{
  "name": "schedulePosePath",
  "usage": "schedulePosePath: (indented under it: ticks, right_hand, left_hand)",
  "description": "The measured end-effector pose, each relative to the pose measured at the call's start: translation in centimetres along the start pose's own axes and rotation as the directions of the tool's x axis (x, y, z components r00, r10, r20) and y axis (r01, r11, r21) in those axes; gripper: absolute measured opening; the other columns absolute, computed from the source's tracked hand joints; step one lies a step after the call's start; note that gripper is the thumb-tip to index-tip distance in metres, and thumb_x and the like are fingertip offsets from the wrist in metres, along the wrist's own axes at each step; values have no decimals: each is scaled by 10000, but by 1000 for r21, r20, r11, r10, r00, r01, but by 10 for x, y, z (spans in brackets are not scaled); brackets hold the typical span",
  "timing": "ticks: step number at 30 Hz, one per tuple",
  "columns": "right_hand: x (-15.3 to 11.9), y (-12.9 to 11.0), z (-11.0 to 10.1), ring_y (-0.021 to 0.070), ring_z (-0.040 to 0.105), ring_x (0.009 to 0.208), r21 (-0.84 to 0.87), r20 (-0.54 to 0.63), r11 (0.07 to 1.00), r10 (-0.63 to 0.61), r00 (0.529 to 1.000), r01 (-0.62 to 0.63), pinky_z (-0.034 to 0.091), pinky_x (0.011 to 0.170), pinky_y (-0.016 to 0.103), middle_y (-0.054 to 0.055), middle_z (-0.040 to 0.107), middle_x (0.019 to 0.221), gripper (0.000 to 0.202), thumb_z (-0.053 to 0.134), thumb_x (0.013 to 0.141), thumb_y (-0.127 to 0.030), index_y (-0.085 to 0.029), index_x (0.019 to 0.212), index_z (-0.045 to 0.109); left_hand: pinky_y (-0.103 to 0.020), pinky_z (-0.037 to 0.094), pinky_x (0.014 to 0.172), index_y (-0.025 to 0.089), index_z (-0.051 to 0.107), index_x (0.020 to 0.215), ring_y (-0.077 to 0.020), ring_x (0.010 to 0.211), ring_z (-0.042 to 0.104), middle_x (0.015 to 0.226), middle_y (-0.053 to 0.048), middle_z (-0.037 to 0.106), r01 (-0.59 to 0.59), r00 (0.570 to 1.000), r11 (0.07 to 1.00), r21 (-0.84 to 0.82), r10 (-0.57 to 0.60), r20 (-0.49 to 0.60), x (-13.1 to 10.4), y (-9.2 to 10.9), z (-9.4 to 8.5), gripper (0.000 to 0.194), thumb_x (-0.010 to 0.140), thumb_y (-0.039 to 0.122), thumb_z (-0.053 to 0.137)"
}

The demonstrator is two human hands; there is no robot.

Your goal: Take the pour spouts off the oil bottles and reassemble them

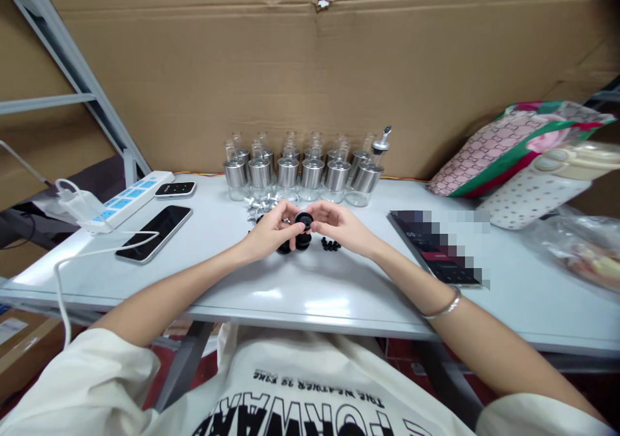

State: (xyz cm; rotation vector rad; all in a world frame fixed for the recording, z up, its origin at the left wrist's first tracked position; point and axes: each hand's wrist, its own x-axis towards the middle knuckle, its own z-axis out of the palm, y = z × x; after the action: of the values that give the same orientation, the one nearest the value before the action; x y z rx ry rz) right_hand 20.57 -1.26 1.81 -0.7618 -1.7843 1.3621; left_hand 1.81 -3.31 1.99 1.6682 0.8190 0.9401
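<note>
Both hands pinch one small black cap (303,219) between them, just above the white table (310,294): my left hand (271,230) closes its fingertips on the cap's left side, my right hand (341,226) closes on its right side.

Under the cap, on the table: more black caps (295,243), touching one another, partly hidden by my fingers.
Just right of those: a few tiny black pieces (330,245), too small to tell apart.
Behind my left hand: a heap of small silver parts (261,205).
Further back, against the cardboard wall (310,68): a row of glass bottles (300,172) with metal bands, upright; the rightmost one carries a pour spout (382,140).
Left side of table: a dark phone (155,232) with a white cable (97,255) running to it, a smaller black device (175,189), a white and blue power strip (133,197).
Right side: a flat dark tablet (436,258), partly blurred; patterned bags (523,152) beyond it.
Right wrist: a thin silver bracelet (443,307).
</note>
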Motion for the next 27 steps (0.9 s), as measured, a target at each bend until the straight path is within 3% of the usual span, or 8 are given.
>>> schedulePosePath:
  ticks: [13,20,27]
  right_hand:
    - [-3,-5,4,129,540,678,-199,-18,975,-106,994,100,437,644,274,0,588,771,222,631,702,-269,-195,880,521]
    - [-8,-11,14,131,496,667,-351,-78,916,-237,968,195,410,659,276,-16,546,707,170,569,648,-194,-199,797,489]
    - [-12,-13,18,114,476,613,-391,-91,894,-272,958,217,391,643,260,-45,499,642,147,580,650,-182,-198,766,491]
  left_hand:
    - [-188,418,503,181,424,907,-43,519,529,843,25,537,-46,999,991,125,48,-13,-2,0,0,257,769,315,593]
    - [-202,404,532,183,441,870,-70,581,505,831,20,535,-151,985,943,296,168,-31,-6,6,2,212,708,243,565]
    - [-200,340,494,190,413,847,-64,519,415,697,45,492,-178,981,925,337,193,-11,-8,4,2,220,701,282,550]
